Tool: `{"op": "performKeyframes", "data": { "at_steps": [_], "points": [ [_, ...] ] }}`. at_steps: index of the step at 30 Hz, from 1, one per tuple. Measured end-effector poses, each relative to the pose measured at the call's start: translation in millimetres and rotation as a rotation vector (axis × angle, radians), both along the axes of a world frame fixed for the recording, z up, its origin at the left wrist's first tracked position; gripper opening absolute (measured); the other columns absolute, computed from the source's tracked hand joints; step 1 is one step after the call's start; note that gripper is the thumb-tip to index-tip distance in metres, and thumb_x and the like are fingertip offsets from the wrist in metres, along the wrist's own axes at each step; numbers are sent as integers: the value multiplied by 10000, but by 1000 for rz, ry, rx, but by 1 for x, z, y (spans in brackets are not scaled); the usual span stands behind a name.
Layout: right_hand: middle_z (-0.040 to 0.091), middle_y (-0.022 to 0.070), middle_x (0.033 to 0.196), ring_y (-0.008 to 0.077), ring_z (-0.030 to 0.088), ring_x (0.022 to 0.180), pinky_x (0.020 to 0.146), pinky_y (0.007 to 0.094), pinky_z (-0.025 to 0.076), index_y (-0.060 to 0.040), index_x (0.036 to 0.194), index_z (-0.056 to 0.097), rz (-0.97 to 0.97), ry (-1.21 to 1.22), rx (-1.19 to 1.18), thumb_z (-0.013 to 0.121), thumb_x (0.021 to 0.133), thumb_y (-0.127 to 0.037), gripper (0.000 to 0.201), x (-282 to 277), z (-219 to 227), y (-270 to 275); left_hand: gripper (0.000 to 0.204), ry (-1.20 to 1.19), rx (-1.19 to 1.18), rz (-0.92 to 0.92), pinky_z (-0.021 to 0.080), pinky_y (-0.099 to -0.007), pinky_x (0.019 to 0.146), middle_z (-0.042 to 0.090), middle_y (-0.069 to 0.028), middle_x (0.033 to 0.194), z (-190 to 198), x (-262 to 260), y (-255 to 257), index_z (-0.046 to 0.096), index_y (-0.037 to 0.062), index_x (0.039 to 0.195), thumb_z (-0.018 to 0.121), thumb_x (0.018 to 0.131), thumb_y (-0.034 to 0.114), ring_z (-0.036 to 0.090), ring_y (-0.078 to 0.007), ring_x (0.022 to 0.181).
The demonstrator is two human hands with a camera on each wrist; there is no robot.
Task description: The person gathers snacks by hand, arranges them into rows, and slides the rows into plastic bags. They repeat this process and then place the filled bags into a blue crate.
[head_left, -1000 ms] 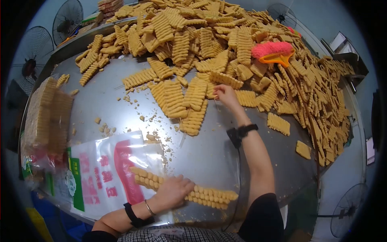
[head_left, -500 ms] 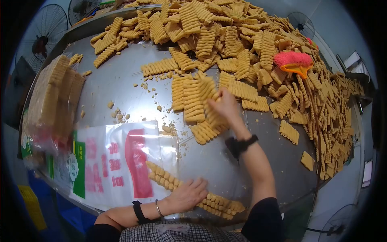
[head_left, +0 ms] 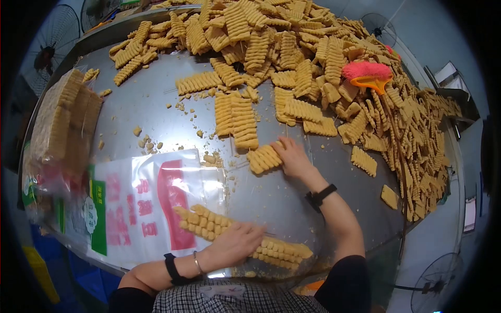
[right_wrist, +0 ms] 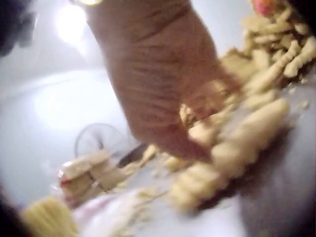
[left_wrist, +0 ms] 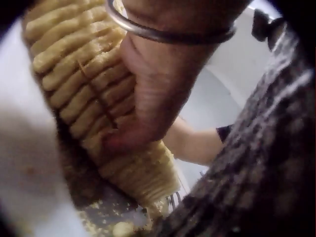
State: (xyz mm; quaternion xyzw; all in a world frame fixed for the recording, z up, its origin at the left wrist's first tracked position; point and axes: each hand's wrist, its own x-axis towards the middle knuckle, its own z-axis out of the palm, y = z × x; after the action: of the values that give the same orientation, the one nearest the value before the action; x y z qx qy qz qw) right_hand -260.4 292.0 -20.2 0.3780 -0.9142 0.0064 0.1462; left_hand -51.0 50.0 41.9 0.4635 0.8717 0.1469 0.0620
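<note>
Ridged yellow snack slabs stand on edge in a row at the table's near side. My left hand lies over the middle of this row and hides part of it; in the left wrist view the thumb of the left hand is bent against a slab's ridged face, where a thin stick shows. Further up, my right hand pinches the right end of a single slab. The right wrist view is blurred, with the right hand above ridged slabs.
A large heap of slabs spans the back and right, with a pink-and-orange brush on it. Printed plastic bags lie at the left beside a filled bag. Two slabs and crumbs lie mid-table.
My right hand has come down from the pile to the group of slabs and now holds one lying lower. Fewer slabs lie mid-table, and the row under my left hand looks thicker.
</note>
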Motion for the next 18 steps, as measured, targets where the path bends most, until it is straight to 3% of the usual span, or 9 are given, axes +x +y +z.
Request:
{"op": "performKeyframes", "data": {
  "at_steps": [1,5,7,9,10,13,15,16,18],
  "points": [
    [637,204,1025,342,599,1021,828,440,493,-92,1268,488,0,1,5,608,774,-68,508,7,4,5,381,-61,22,37,401,-349,842,525,-62,1205,3,1,-5,610,63,1072,680,721,192,499,-196,952],
    [635,234,1057,402,614,966,810,479,494,-122,1297,471,-536,-825,80,541,870,-149,434,68,71,-10,491,-34,-49,142,351,-456,955,490,-64,987,-4,-3,-28,599,120,1173,714,704,207,495,-228,1008],
    [657,238,923,401,635,884,761,485,501,-62,1277,472,-431,-972,122,493,886,-152,403,104,92,-20,550,-35,-48,190,353,-452,950,494,-71,1004,2,-5,-33,578,134,1215,727,693,219,495,-237,1015],
    [654,249,945,402,637,904,787,476,501,-64,1358,429,-58,-1235,241,521,881,-178,499,128,78,-18,729,-44,-12,277,374,-410,898,508,-105,1100,1,-4,-33,494,134,1333,757,660,232,502,-263,1003],
    [654,249,945,402,637,904,787,476,501,-64,1358,429,-63,-1239,235,521,881,-178,499,130,75,-15,729,-47,-14,269,374,-410,898,508,-105,1100,2,-5,-31,494,134,1333,757,660,232,502,-263,1003],
    [670,209,1046,349,654,924,828,422,508,-88,1445,373,367,-1313,240,582,890,-268,619,117,67,3,756,-62,-16,241,383,-362,841,536,-87,1158,7,-11,-24,483,108,1327,766,635,219,514,-240,971],
    [689,168,1029,279,660,898,817,385,515,-71,1409,421,178,-1497,-34,568,924,-302,557,71,57,16,727,-191,-26,219,383,-333,812,570,-50,1159,9,-18,-19,507,82,1285,764,613,195,525,-216,944],
    [697,134,974,222,665,817,749,361,530,-65,1366,466,-143,-1494,-137,538,952,-308,485,39,52,20,727,-179,-27,216,383,-333,812,570,-50,1159,8,-19,-17,507,82,1285,764,613,195,525,-216,944],
    [696,93,865,152,637,572,616,293,530,-104,1302,529,-610,-1112,-550,545,943,-289,404,-19,46,30,704,-136,-60,184,387,-337,813,593,-16,1127,0,-17,-14,526,82,1249,770,600,204,532,-202,933]
  ]
}}
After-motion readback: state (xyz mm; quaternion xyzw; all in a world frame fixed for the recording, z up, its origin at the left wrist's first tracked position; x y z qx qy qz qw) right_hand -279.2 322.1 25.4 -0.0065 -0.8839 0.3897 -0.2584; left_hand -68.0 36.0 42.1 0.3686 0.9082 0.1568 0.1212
